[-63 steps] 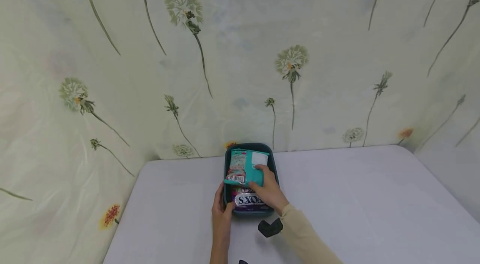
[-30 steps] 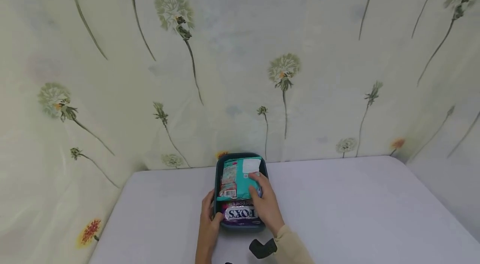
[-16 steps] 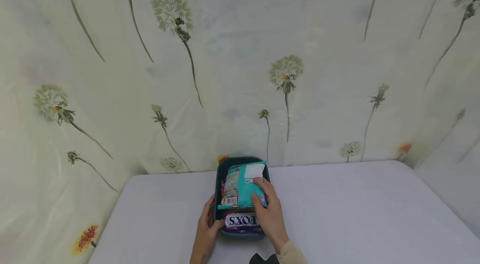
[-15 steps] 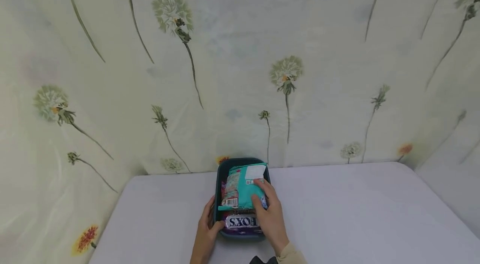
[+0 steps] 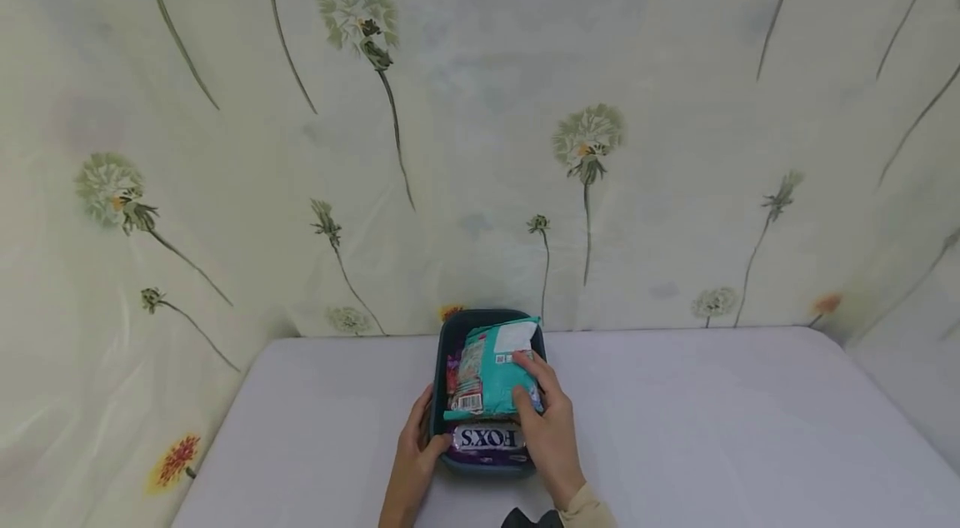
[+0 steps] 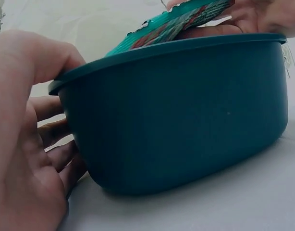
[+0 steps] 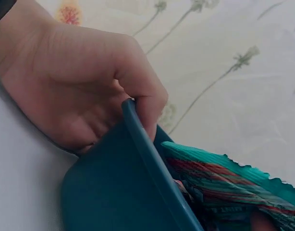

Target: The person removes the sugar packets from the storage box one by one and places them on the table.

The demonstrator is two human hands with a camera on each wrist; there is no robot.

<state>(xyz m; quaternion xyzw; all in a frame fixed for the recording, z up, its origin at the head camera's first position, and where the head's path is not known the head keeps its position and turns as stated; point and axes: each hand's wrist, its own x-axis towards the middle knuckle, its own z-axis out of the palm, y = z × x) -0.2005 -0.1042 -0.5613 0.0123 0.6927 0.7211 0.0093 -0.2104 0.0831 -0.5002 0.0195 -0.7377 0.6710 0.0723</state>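
A dark teal plastic tub (image 5: pixel 489 470) stands on the white table. My left hand (image 5: pixel 411 451) grips its near-left rim; in the left wrist view the thumb hooks over the rim and the fingers lie along the outer wall. A turquoise snack packet (image 5: pixel 491 382) with a white label and barcode lies tilted in the tub, on top of other packets. My right hand (image 5: pixel 551 428) holds this packet by its right side, thumb on its face. Below it lies a purple packet (image 5: pixel 487 438) marked FOX'S. The undersides of the packets are hidden.
A pale wall covering (image 5: pixel 465 136) printed with dandelions rises behind the table (image 5: pixel 697 420), close to the tub's far end. A black object (image 5: pixel 531 519), partly out of frame, shows beside the right sleeve at the bottom edge.
The turquoise packet has shifted right within the tub and turned slightly, with my right hand still on it. More purple wrapping shows at its left. My left hand keeps its grip.
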